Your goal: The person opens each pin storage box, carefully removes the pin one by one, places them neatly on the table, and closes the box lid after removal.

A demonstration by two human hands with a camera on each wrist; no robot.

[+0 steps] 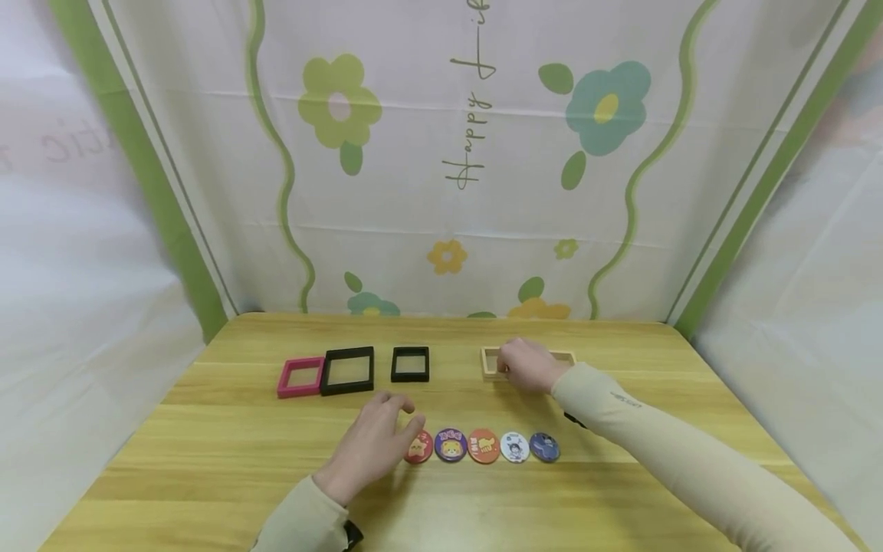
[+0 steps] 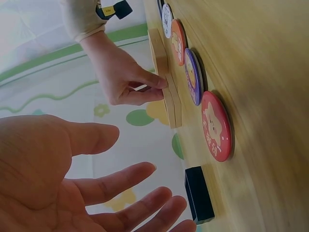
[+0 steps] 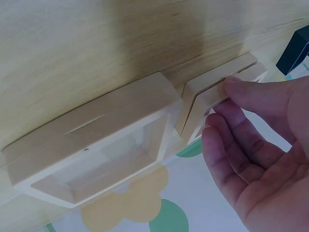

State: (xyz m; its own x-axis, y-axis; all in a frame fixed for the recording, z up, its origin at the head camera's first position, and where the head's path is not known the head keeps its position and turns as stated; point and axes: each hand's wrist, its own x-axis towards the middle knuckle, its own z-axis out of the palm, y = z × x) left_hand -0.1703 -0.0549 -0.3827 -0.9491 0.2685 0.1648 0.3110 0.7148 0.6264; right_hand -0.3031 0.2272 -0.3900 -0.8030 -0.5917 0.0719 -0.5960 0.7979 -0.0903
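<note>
My right hand (image 1: 527, 366) pinches the upper part of a small light wooden frame (image 3: 207, 99) between thumb and fingers. A narrow gap runs between the two layers of this frame. Right beside it stands a larger wooden frame (image 3: 96, 130) with a clear window. With its fingers spread and loosely bent, my left hand (image 1: 372, 445) hovers over the table and holds nothing. Closest to it is a round red badge (image 2: 216, 126) with a star face. A purple badge (image 1: 451, 445), an orange badge (image 1: 484, 445), a white badge (image 1: 514, 447) and a dark blue badge (image 1: 545, 447) continue the row.
At the back left of the wooden table (image 1: 207, 460), a pink frame (image 1: 300, 392) touches a large black frame (image 1: 348, 389). A smaller black frame (image 1: 410, 376) lies between them and the wooden frames. Patterned cloth (image 1: 414, 199) hangs behind the table and at its sides.
</note>
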